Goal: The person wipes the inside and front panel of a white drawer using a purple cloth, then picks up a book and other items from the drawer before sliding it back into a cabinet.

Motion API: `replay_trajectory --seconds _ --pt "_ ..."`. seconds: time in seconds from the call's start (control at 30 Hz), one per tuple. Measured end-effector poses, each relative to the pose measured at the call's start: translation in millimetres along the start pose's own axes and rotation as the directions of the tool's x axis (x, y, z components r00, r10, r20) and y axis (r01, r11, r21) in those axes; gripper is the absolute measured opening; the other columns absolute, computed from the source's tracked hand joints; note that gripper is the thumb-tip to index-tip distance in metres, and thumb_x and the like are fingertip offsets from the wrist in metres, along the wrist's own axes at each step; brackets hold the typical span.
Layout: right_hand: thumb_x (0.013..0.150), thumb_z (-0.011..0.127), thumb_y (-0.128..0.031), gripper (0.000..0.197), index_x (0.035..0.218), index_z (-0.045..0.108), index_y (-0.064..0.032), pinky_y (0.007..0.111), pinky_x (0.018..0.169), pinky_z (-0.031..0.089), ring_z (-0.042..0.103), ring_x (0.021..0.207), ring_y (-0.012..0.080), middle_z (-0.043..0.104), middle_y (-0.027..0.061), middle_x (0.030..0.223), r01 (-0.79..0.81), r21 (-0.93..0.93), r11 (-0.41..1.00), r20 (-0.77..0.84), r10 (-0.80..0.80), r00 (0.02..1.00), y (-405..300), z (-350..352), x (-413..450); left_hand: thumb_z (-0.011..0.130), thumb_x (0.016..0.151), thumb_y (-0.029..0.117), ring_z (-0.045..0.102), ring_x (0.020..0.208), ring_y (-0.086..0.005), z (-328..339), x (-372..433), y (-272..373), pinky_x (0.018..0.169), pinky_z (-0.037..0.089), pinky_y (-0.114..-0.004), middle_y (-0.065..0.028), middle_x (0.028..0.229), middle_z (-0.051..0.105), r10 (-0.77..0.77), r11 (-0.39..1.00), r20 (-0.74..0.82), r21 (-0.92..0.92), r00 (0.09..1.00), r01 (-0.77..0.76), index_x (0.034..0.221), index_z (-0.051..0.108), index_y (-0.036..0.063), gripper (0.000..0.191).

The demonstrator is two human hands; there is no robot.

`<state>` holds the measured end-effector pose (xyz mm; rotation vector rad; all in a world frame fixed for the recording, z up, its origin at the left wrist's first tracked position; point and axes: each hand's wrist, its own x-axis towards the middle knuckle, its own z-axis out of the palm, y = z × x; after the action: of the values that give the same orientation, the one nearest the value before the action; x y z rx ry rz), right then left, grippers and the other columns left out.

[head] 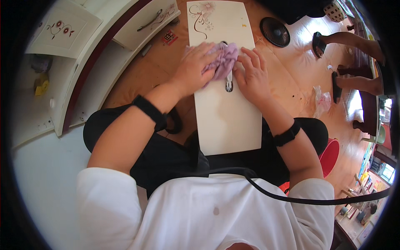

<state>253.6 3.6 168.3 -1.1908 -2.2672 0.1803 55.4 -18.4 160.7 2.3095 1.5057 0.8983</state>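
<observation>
Across my lap and out in front of me lies a white drawer front or cabinet door panel (229, 122) with a printed flower and scroll design at its far end. My left hand (197, 67) presses a crumpled purple cloth (223, 61) onto the panel around its middle. The cloth covers part of a metal handle (229, 83), whose near end shows below it. On the right, my right hand (252, 72) rests at the panel's right edge, fingers spread, with its fingertips close to the cloth. Whether those fingertips touch the cloth is hard to see.
To the left stands a white cabinet (90, 72) with an open compartment and a handled drawer (150, 23). A round black fan (275, 32) sits on the tiled floor. Another person's legs (359, 84), a plastic bag (322, 101) and a red bucket (330, 156) are at right.
</observation>
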Motion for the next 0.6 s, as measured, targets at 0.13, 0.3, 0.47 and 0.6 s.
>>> replay_trajectory --seconds 0.13,0.3,0.47,0.6 --pt "0.080 0.050 -0.013 0.019 0.097 0.057 -0.0125 0.040 0.100 0.026 0.038 0.115 0.0296 0.052 0.0103 0.112 0.042 0.039 0.998 0.047 -0.044 0.998 8 -3 1 0.058 0.069 0.010 0.039 0.118 -0.0305 -9 -36 37 0.098 0.031 -0.039 -0.0121 0.124 0.046 0.052 0.998 0.083 -0.030 0.995 -0.050 0.114 0.054 0.0154 0.046" --pt "0.081 0.048 -0.014 0.019 0.097 0.057 -0.0143 0.040 0.100 0.026 0.037 0.115 0.0320 0.052 0.0111 0.112 -0.005 0.063 0.998 -0.007 0.006 1.000 10 3 -3 0.067 0.058 0.004 0.043 0.114 -0.0314 -6 -72 75 0.095 0.036 -0.038 -0.0091 0.120 0.049 0.217 0.924 0.256 -0.366 0.942 -0.113 0.109 0.055 0.0113 0.053" --pt "0.081 0.049 -0.015 0.018 0.097 0.057 -0.0141 0.041 0.099 0.026 0.037 0.115 0.0322 0.052 0.0117 0.111 -0.007 0.049 0.999 -0.020 0.008 1.000 9 2 -5 0.066 0.059 0.003 0.043 0.113 -0.0298 6 -91 114 0.093 0.036 -0.039 -0.0087 0.116 0.050 0.476 0.775 0.376 -0.607 0.795 -0.177 0.101 0.056 0.0096 0.044" --pt "0.080 0.050 -0.014 0.017 0.095 0.058 -0.0144 0.041 0.099 0.026 0.038 0.113 0.0328 0.052 0.0120 0.111 0.016 0.077 0.997 -0.058 -0.012 0.998 13 6 -6 0.065 0.059 0.003 0.045 0.111 -0.0298 14 -80 114 0.091 0.036 -0.039 -0.0093 0.113 0.052 0.578 0.697 0.396 -0.694 0.713 -0.180 0.099 0.056 0.0093 0.041"
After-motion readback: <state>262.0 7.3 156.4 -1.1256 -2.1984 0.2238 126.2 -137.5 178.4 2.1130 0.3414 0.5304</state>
